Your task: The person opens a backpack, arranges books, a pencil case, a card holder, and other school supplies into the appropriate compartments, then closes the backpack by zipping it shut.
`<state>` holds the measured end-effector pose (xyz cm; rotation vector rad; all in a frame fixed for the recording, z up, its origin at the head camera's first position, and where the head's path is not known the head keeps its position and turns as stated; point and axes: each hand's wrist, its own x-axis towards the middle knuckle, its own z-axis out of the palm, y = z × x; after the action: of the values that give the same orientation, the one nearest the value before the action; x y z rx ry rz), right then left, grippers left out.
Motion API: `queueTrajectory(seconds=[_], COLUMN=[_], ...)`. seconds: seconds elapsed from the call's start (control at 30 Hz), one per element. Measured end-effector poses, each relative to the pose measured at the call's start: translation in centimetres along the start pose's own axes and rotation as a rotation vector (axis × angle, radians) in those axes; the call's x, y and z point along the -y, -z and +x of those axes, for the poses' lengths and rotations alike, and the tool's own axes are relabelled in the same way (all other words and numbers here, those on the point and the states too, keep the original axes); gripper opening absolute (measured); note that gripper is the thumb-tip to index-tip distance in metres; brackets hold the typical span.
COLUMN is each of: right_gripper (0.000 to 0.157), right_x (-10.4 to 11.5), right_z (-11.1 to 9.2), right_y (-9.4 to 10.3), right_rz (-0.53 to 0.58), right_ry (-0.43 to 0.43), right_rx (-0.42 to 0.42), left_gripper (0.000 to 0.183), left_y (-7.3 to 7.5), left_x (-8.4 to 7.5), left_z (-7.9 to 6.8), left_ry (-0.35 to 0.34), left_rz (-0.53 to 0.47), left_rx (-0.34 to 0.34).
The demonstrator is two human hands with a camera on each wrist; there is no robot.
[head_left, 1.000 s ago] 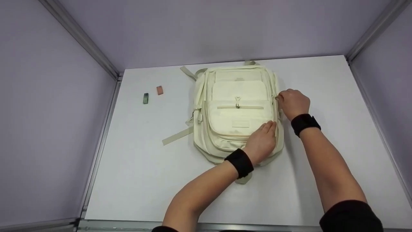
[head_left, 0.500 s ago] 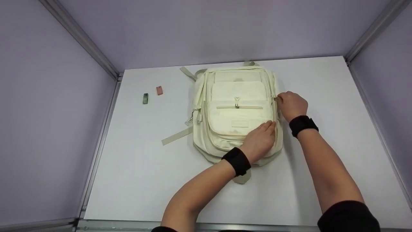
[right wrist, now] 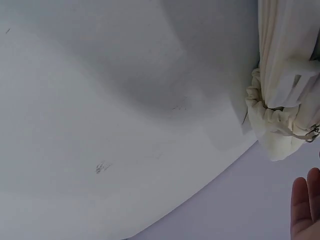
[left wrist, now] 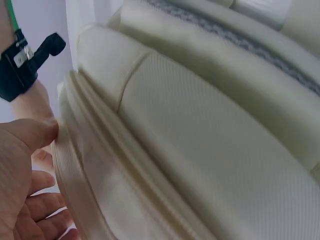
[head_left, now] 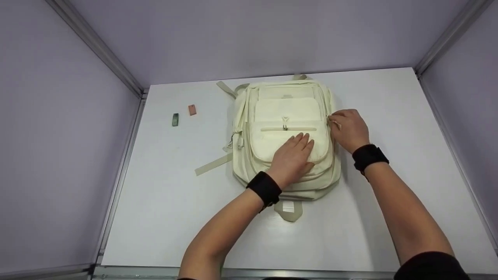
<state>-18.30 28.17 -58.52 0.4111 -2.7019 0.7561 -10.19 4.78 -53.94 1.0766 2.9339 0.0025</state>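
Note:
A cream backpack point(head_left: 288, 109) lies front side up on the white table. My left hand point(head_left: 291, 157) rests on its lower front pocket with the fingers straight; in the left wrist view the hand point(left wrist: 30, 185) is beside the pocket's piped edge point(left wrist: 100, 165). At the pack's right side my right hand point(head_left: 350, 130) pinches a zipper pull, mostly hidden by the fingers, with a pale end showing beside them. The right wrist view has only a few fingers point(right wrist: 302, 205) at its edge, below the gathered side pocket point(right wrist: 275, 122).
A green block point(head_left: 175, 119) and a reddish block point(head_left: 192, 110) lie on the table point(head_left: 167, 217) left of the pack. Loose straps point(head_left: 214, 164) stick out on the pack's left. Pale purple panels point(head_left: 233, 35) enclose the back and sides.
My left hand has slid from the pack's right edge leftward onto the middle of the front pocket. The right hand stays at the right side, its fingers slightly further left.

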Motion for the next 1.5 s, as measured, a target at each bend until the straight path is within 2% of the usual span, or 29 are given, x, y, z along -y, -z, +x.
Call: queueTrajectory(seconds=[0.13,0.23,0.43,0.57,0.87,1.07,1.27,1.5], right_gripper=[0.022,0.023,0.017,0.012,0.007,0.013,0.009,0.004], right_x=[0.3,0.4,0.2,-0.2,-0.2,0.3,0.9,1.5], right_z=[-0.1,0.0,-0.1,-0.5,-1.2,-1.5,-1.9,-2.8], right_y=[-0.4,-0.5,-0.4,-0.4,-0.5,-0.1,0.6,1.2], right_rz=[0.011,0.027,0.055,0.071,0.085,0.065,0.007,-0.06], right_ry=[0.017,-0.014,-0.063,-0.09,-0.069,-0.092,-0.056,0.04], right_rx=[0.043,0.061,0.077,0.099,0.011,0.017,0.003,-0.013], left_gripper=[0.077,0.079,0.077,0.077,0.076,0.076,0.077,0.076], left_y=[0.1,-0.2,-0.4,-0.4,-0.4,-0.5,-0.5,-0.5], left_x=[0.7,0.9,0.9,0.9,1.0,1.1,1.0,1.0], left_z=[0.0,-0.2,-0.2,-0.1,-0.1,-0.1,0.0,-0.1], left_ry=[0.059,0.086,0.08,0.08,0.081,0.082,0.081,0.081], left_rz=[-0.064,-0.096,-0.108,-0.113,-0.148,-0.127,-0.115,-0.112], left_rx=[0.043,0.05,0.03,0.046,0.067,0.064,0.075,0.071])
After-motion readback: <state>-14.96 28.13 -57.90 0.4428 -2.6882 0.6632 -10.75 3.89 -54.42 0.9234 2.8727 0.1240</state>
